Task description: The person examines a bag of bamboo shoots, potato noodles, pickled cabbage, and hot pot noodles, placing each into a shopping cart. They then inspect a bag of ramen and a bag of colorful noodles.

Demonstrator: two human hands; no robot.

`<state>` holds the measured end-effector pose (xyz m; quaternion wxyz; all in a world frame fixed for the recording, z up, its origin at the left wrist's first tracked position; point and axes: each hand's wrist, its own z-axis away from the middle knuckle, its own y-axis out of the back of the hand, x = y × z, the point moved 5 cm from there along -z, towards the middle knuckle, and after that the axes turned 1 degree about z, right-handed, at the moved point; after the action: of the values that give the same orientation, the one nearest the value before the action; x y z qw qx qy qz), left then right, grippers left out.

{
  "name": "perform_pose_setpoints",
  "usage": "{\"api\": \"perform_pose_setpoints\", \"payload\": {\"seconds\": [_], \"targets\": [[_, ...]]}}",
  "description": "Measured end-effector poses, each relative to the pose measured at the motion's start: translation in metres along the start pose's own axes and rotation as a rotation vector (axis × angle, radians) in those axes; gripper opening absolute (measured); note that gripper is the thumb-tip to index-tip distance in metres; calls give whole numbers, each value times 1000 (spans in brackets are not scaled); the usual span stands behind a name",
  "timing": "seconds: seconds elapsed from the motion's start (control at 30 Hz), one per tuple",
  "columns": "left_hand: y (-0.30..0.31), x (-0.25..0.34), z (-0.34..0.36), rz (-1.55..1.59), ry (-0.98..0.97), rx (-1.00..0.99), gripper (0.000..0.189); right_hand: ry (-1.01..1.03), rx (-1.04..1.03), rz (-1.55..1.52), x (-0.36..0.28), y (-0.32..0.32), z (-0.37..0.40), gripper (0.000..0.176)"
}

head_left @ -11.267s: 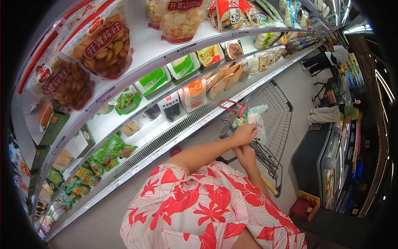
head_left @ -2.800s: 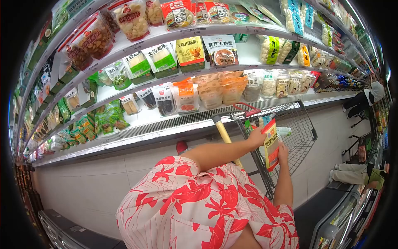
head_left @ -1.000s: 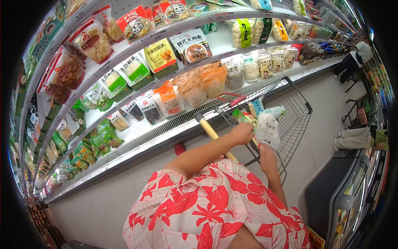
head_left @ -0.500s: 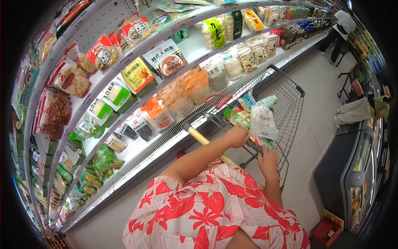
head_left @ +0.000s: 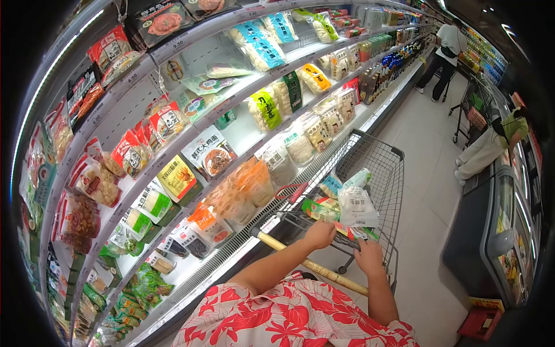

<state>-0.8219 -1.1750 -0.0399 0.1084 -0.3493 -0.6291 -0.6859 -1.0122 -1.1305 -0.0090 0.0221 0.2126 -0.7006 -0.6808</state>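
Observation:
A wire shopping cart (head_left: 388,173) stands in front of me, with a yellow push bar (head_left: 312,266) across its near end. Beyond that bar, my left hand (head_left: 319,234) is closed around the dark rear rail of the basket. On the same rail, further right, my right hand (head_left: 369,255) has its fingers curled over. Inside the basket lie a white plastic bag with printing (head_left: 358,209), a blue-and-clear packet (head_left: 331,185), a pale green-labelled packet (head_left: 359,177) and a green-and-red packet (head_left: 321,209). Another colourful packet (head_left: 363,233) shows just beyond my hands.
Refrigerated shelves (head_left: 243,168) with packaged noodles and other foods run along the left. A dark freezer case (head_left: 477,231) lines the right. One person in a white top (head_left: 451,39) stands up the aisle, another in light trousers (head_left: 484,151) at right. A red crate (head_left: 481,321) sits below.
Both hands have come back toward me onto the rear rail, and the right has lost its blur. My view has tilted up, showing more upper shelves. The person in white appears further left.

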Motion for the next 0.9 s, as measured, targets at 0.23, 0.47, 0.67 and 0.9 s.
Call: {"api": "perform_pose_setpoints", "payload": {"seconds": [0.23, 0.47, 0.67, 0.9], "targets": [[-9, 2, -26, 27, 48, 15, 26, -128, -117, 4, 36, -10, -16, 48], [-12, 7, -57, 7, 28, 73, 24, -171, -50, 8, 66, 0, -42, 48], [-14, 15, -92, 30, 56, 63, 23, -233, -111, -9, 95, 2, -67, 46], [-24, 17, -139, 95, 114, 39, 25, -279, -151, -50, 131, 13, -102, 42]]}}
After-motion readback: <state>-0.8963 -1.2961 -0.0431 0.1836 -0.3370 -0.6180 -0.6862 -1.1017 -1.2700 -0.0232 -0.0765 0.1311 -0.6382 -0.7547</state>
